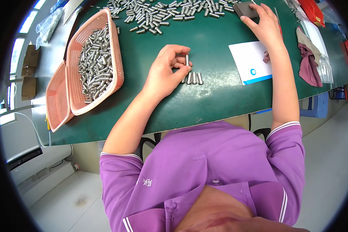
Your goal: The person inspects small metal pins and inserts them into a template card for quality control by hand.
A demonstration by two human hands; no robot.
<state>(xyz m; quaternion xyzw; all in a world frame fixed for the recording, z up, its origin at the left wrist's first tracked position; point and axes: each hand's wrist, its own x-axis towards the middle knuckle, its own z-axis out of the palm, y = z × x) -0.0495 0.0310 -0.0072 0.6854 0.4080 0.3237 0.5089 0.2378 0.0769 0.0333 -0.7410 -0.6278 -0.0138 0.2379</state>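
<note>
My left hand (164,70) is closed on a small shiny metal pin (187,60), which stands upright between the fingertips. Just under that hand, several more metal pins (194,78) lie side by side in a short row on the green table, the leftmost partly covered by the thumb. At the far right, my right hand (265,24) grips a dark grey block (245,10), thumb on its near side and fingers over its far edge. I cannot make out what the block is.
A large pile of loose metal pins (154,15) spreads along the far side of the green table (162,120). Pink plastic baskets (119,58) stand at left, one full of pins. By my right forearm lie a white and blue paper (245,63) and a maroon cloth (310,67).
</note>
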